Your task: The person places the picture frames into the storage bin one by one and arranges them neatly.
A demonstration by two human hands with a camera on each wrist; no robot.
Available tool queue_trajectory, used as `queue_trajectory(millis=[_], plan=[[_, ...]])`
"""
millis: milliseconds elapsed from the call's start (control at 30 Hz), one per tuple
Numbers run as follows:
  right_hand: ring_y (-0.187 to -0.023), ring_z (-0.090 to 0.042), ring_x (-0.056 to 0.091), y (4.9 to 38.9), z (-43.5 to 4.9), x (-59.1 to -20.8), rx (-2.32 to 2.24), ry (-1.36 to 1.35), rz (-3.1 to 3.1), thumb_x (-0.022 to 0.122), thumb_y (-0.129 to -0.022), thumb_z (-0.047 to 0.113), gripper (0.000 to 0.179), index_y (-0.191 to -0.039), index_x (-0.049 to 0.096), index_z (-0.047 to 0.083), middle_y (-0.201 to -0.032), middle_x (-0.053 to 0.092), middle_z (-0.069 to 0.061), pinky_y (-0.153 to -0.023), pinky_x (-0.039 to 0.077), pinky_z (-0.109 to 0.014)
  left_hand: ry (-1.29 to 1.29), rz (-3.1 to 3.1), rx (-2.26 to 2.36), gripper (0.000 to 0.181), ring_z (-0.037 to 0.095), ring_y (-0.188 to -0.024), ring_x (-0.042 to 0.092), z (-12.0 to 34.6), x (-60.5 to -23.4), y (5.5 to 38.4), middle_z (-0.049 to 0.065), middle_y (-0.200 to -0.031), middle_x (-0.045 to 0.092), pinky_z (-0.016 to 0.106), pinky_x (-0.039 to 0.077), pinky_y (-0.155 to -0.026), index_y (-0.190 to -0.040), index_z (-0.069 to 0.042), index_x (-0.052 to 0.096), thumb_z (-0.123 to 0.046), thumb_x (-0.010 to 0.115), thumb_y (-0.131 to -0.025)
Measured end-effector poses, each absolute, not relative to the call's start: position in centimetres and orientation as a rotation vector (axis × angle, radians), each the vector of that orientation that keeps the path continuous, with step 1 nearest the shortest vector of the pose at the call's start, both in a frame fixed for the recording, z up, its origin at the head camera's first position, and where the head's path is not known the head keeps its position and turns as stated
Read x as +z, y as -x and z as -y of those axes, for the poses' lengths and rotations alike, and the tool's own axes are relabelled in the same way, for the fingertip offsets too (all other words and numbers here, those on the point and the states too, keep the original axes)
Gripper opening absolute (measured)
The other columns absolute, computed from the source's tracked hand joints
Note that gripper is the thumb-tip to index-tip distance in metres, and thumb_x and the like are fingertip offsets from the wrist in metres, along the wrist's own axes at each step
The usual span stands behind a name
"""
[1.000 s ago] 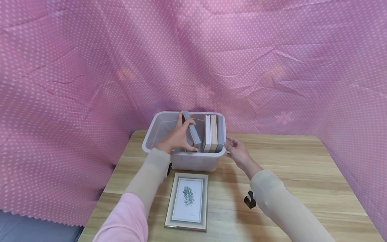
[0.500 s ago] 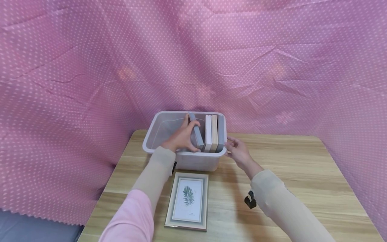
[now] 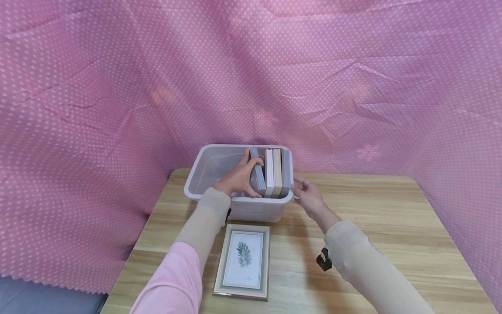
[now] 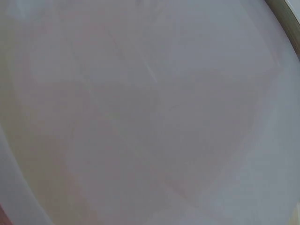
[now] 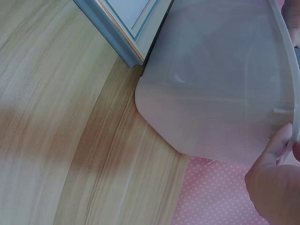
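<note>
In the head view my left hand reaches into a translucent plastic bin and grips a blue-grey picture frame, thumb at the near end, fingers over the far part. The frame leans a little to the left. Close to its right stand a white frame, a beige frame and another grey frame, edges up. My right hand pinches the bin's right rim; the right wrist view has its thumb there. The bin's blurred wall fills the left wrist view.
A picture frame with a green leaf print lies face up on the wooden table, just in front of the bin. Behind the table hangs a pink dotted cloth.
My left hand has moved right with the blue-grey picture frame, bringing it up beside the white one and more upright. The right hand has stayed at the bin's rim.
</note>
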State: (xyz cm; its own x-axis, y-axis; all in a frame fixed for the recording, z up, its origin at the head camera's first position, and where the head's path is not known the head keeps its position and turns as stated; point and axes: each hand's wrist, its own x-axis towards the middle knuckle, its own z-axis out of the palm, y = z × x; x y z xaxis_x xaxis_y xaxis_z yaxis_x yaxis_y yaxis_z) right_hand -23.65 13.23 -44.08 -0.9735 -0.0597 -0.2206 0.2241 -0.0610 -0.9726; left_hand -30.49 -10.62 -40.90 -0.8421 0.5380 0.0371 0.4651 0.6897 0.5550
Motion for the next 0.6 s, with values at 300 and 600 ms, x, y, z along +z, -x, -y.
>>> queue_trajectory(millis=[300, 600], plan=[[-0.1, -0.017, 0.058, 23.89, -13.49, -44.16, -2.152, -0.163, -2.001, 0.05, -0.099, 0.005, 0.044, -0.141, 0.041, 0.0, -0.127, 0.053, -0.022, -0.084, 0.055, -0.028, -0.93, -2.777, 0.788, 0.093, 0.034, -0.129, 0.031, 10.44, -41.03, 31.15, 0.014, -0.152, -0.002, 0.04, 0.042, -0.102, -0.128, -0.022, 0.038, -0.028, 0.094, -0.054], [-0.097, -0.016, 0.059, 24.06, -13.61, -44.14, -2.156, -0.155, -1.995, 0.05, -0.098, 0.005, 0.045, -0.141, 0.039, -0.001, -0.129, 0.051, -0.024, -0.083, 0.055, -0.027, -0.884, -2.723, 0.813, 0.089, 0.037, -0.14, 0.01, 10.39, -41.12, 31.24, 0.018, -0.155, -0.017, 0.046, 0.035, -0.108, -0.127, -0.024, 0.037, -0.026, 0.093, -0.058]])
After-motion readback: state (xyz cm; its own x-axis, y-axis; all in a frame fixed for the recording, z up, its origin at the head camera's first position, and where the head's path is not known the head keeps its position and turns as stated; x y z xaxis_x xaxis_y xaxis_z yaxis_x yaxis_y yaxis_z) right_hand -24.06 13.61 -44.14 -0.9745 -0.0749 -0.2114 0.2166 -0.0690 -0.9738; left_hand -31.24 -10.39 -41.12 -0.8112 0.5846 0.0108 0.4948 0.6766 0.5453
